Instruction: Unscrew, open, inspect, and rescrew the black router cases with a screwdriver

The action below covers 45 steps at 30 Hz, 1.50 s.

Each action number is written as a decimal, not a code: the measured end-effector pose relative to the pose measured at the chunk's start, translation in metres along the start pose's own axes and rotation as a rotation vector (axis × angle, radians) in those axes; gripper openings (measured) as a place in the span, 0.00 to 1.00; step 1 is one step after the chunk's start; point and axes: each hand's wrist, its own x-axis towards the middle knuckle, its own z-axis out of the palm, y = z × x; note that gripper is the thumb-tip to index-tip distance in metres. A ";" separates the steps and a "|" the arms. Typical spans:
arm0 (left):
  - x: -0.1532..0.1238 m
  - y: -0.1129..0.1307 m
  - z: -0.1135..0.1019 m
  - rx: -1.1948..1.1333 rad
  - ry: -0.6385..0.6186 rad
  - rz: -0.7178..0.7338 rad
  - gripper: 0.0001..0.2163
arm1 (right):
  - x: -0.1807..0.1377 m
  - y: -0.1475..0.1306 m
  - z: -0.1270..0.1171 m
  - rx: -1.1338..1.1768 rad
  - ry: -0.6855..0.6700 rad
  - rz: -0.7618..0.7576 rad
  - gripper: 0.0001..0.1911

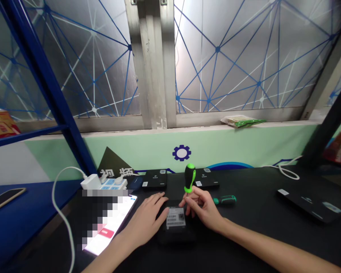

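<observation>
A black boxy device (177, 236) lies on the dark table in front of me, with a white printed label (173, 217) facing up. My left hand (150, 217) rests flat along its left side, fingers stretched out and the thumb at the label's edge. Over the device's right far part, my right hand (202, 208) pinches a black and bright green screwdriver (190, 177) below its handle. The screwdriver stands nearly upright, handle up; its tip is hidden behind my fingers. Just right of that hand lies a second screwdriver (227, 200) with a green and black handle.
Flat black boxes stand behind, one at left (155, 179) and one at right (208, 179); another black box (309, 206) lies far right. A lit phone (113, 227) is beside my left forearm, near a power strip (113, 184) and a white cable (63, 204).
</observation>
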 end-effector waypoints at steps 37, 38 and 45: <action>-0.001 0.002 -0.002 -0.006 -0.029 -0.018 0.19 | 0.002 -0.003 -0.001 0.030 -0.065 0.051 0.17; -0.001 0.001 -0.001 -0.002 -0.031 -0.018 0.20 | 0.002 -0.004 -0.001 0.022 -0.070 0.046 0.18; -0.001 0.000 -0.001 -0.006 -0.020 -0.009 0.19 | 0.002 -0.004 -0.001 -0.097 -0.024 -0.033 0.16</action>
